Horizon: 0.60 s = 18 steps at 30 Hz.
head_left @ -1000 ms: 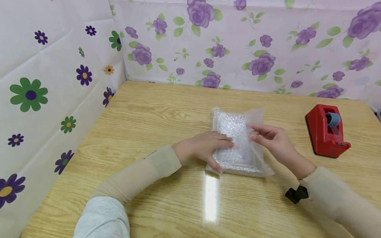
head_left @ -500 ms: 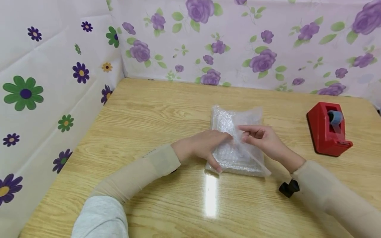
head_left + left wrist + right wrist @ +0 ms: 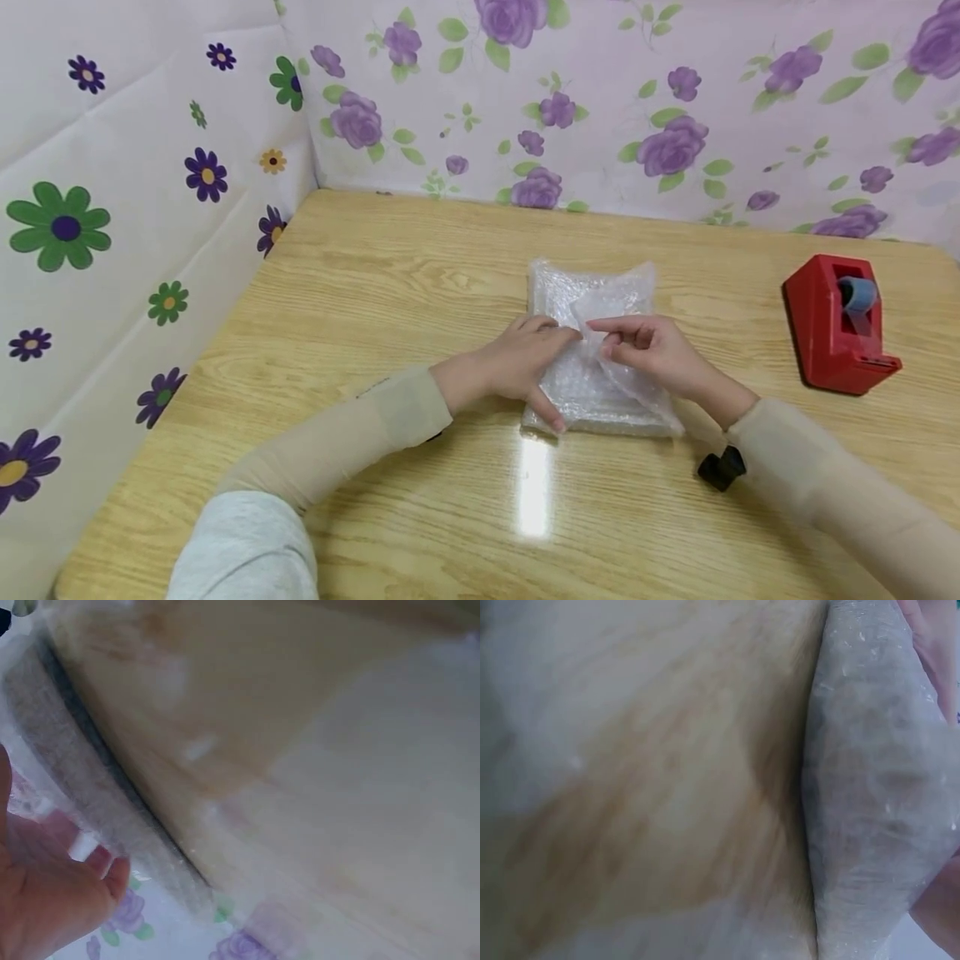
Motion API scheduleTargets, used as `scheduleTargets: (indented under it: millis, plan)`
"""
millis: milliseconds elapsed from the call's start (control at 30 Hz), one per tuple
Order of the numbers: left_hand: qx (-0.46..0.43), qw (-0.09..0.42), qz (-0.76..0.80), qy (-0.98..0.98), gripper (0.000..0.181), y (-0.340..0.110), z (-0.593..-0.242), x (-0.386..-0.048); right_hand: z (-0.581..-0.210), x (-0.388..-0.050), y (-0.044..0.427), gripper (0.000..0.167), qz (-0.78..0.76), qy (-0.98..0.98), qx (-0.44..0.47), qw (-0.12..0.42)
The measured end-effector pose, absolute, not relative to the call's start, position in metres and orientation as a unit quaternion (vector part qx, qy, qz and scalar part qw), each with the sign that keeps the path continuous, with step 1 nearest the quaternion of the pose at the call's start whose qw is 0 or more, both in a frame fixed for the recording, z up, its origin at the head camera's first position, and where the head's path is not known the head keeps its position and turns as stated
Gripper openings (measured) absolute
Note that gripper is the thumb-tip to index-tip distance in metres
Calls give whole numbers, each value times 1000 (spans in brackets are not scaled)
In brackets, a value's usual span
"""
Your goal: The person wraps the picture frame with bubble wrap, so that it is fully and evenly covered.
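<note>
A flat rectangular package in clear bubble wrap lies on the table in the head view. My left hand rests on its left side, fingers spread, the thumb near the front left corner. My right hand pinches the loose edge of the wrap between thumb and index finger, holding the flap folded leftward over the top. What the wrap encloses cannot be made out. The left wrist view has the package's side edge beside my fingers; in the right wrist view the wrap bulges at its folded side.
A red tape dispenser with a blue roll stands to the right of the package on the wooden table. Flower-printed sheets hang behind and along the left side.
My right hand has drawn the bubble wrap flap from the package's right side leftward over its top. The left hand stays on the package, its fingers drawn back slightly toward the left edge.
</note>
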<state>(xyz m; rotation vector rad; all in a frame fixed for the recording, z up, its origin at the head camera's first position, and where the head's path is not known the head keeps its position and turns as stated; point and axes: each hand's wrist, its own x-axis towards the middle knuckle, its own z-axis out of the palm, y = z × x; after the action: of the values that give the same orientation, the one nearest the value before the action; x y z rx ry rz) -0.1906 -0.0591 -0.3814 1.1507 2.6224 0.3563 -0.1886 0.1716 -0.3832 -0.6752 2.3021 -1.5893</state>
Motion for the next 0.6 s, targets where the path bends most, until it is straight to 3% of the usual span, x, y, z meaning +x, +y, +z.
scheduleTargets:
  millis: [133,333,500,600]
  plan:
    - [373,108,146,910,131,-60,-380,-187,-381,-189,171,35,-549,790,-236,139]
    - [345,134,224,902,151,-62,-380,-185,-382,-186,170,33,-546,793,-227,143]
    - [353,144,264,886,155,-65,-381,-184,-385,-181,165,31,-518,815,-214,149]
    - [357,154,284,876,148,-66,-382,-184,-387,-179,161,29,-492,833,-209,142]
